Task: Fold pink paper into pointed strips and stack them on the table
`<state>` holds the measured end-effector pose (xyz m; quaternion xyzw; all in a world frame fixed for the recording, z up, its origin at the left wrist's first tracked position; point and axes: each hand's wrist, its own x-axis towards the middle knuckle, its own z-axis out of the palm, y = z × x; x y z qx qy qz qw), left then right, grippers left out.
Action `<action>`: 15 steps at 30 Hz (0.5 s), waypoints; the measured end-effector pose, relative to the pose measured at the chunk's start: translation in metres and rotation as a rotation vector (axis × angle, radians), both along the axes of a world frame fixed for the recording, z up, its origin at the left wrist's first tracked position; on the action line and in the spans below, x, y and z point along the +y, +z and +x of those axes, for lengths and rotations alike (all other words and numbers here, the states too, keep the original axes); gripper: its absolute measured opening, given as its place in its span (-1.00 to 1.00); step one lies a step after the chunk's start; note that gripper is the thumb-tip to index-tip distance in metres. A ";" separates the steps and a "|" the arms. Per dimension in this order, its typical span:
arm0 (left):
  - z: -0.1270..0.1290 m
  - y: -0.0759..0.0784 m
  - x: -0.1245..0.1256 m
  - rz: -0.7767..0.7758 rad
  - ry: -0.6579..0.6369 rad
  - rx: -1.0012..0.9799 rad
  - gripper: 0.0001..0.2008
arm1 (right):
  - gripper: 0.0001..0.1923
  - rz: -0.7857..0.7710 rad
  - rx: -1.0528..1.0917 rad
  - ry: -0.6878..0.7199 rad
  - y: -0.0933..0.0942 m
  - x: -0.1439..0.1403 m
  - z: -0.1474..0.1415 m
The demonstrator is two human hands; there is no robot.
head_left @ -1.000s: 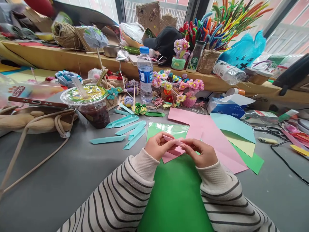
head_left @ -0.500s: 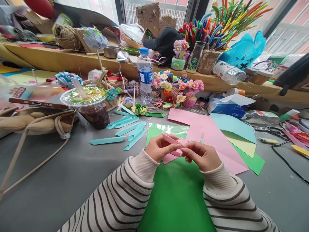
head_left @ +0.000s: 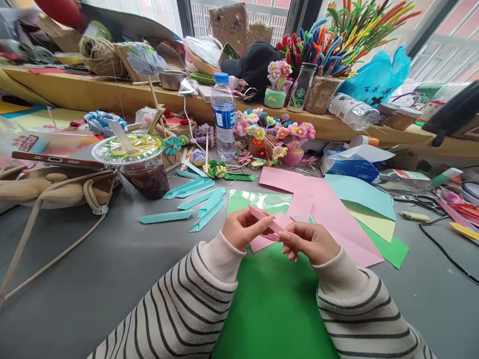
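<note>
A narrow folded strip of pink paper (head_left: 270, 224) is held between my two hands, above the green sheet (head_left: 279, 299). My left hand (head_left: 243, 228) pinches its left part between thumb and fingers. At the strip's right end, the thumb and fingertips of my right hand (head_left: 310, 243) are closed on it. Beneath and behind the hands lie a small pink piece (head_left: 261, 243) and large pink sheets (head_left: 344, 224). Several folded light-blue paper strips (head_left: 211, 204) rest on the grey table to the left of my left hand.
A lidded cup of dark drink (head_left: 140, 172) stands at the left, near a phone (head_left: 56, 158). Behind the paper are a water bottle (head_left: 223, 119) and fuzzy craft flowers (head_left: 258, 127). Blue paper (head_left: 361, 194), scissors (head_left: 421, 201) and a black cable (head_left: 445, 252) lie at the right.
My right hand's fingers have shifted slightly along the pink strip, and more of the strip shows between the hands. The other things lie as before; the view has shifted slightly.
</note>
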<state>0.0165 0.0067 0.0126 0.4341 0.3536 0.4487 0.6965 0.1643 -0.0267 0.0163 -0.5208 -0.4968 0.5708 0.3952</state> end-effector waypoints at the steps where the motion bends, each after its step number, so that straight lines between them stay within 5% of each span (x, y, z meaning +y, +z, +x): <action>1: -0.001 -0.001 0.001 0.011 -0.030 -0.010 -0.86 | -0.73 -0.069 0.043 0.023 0.000 0.001 0.000; 6: -0.003 -0.005 0.007 0.120 -0.239 -0.040 -0.85 | -0.71 -0.215 0.180 0.102 -0.003 0.003 0.001; 15: -0.002 -0.001 0.009 -0.008 -0.062 0.074 -0.78 | -0.83 0.388 -0.124 -0.086 -0.004 -0.002 0.000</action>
